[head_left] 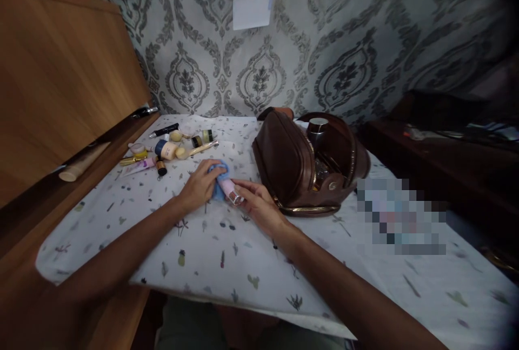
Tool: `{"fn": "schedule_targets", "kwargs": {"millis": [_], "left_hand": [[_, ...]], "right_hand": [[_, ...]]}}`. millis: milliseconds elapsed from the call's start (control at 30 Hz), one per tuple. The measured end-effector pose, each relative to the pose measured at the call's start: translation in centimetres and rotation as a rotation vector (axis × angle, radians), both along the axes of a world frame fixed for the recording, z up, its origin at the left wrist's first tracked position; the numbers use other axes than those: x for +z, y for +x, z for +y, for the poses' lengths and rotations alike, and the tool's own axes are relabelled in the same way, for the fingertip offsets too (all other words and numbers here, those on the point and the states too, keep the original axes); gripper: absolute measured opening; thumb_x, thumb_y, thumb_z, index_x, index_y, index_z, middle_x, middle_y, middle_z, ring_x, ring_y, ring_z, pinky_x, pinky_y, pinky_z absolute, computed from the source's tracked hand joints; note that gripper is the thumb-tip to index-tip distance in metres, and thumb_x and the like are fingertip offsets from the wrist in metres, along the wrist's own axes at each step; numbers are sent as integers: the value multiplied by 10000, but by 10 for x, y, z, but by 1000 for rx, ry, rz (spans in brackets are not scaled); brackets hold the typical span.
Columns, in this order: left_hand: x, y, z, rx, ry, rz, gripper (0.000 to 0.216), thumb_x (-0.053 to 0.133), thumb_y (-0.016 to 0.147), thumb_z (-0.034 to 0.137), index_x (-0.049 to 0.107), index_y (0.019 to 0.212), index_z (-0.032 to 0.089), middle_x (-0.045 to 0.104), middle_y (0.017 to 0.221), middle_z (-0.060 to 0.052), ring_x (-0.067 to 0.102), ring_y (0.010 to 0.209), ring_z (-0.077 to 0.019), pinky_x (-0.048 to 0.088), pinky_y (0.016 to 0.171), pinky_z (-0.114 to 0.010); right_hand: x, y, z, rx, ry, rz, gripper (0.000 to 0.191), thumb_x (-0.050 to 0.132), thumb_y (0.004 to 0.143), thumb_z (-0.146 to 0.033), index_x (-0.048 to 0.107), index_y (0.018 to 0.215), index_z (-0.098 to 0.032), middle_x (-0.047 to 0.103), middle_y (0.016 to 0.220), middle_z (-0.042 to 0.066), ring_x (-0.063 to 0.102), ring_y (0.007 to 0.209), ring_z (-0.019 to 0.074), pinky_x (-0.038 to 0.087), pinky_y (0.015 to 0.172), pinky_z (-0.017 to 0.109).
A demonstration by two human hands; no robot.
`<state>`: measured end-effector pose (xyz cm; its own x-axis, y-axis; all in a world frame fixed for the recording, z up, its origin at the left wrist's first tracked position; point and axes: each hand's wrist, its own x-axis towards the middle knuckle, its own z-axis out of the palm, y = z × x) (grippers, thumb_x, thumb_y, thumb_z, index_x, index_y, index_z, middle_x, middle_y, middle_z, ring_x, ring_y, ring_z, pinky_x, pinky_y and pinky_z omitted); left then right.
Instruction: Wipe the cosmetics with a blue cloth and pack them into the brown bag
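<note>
The wall [221, 77] is patterned in grey damask — a pale plate [252, 12] is set on it — and the cloth-covered bench [203, 263] is flanked by a wooden panel [60, 69], the far right shadowed

A plant-printed white cloth [259, 263] covers the bench [194, 269]. On it stands an unzipped brown bag [279, 150]; cosmetics [175, 136] lie toward the back left, including a purple-and-white squeeze tube [140, 166] and a small dark bottle [161, 167]. A pixelated patch [393, 215] masks the right side.

Mid-frame, my left hand [198, 185] holds a blue cloth [218, 192] against the bottle [230, 190] in my right hand [261, 207]; a bag [283, 153] stands centre-right.
</note>
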<state>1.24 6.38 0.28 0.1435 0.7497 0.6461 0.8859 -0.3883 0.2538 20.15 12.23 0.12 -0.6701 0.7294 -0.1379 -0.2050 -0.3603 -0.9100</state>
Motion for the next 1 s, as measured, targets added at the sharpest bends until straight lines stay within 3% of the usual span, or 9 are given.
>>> {"fn": "schedule_targets", "kwargs": {"millis": [167,333,567,667,800,1000], "left_hand": [[-3,-38,11,186,-82,-214,340,412,890,123,655,1124,159,612,1173,-115,569,1152,-246,451,1057,-421],[-8,-46,17,259,-185,-427,324,472,885,214,650,1153,173,660,1232,-94,581,1192,-258,422,1095,-424],[-11,-44,18,358,-181,-503,335,497,884,230,640,1181,175,660,1220,-75,587,1152,-238,459,1045,-393],[-11,-42,15,393,-108,-513,336,497,888,227,622,1194,166,651,1203,-80,586,1130,-236,475,1009,-371],[-11,-37,14,352,-33,-396,297,512,877,190,633,1148,177,646,1160,-79,575,1125,-243,456,1028,-399],[-8,-16,9,226,-131,-256,313,482,877,120,678,1114,184,608,1052,-67,597,1021,-215,496,956,-378]], "right_hand": [[0,-1,-1,79,-47,4,338,779,719,-333,716,1004,-162,727,840,57,687,794,182,533,653,267],[3,-2,2,84,-154,11,222,741,757,-235,707,957,-146,733,824,72,712,767,187,544,629,266],[4,0,2,130,151,-120,353,761,746,-297,734,1066,-150,716,811,27,626,685,123,507,648,224],[1,1,3,110,131,-127,331,721,762,-266,737,1071,-150,727,821,35,633,688,127,515,670,232],[0,0,5,81,3,-35,263,739,740,-242,748,987,-152,742,900,68,682,792,169,531,663,246],[1,0,5,112,-54,24,321,847,668,-314,756,922,-139,723,909,67,667,821,169,498,672,246]]}}
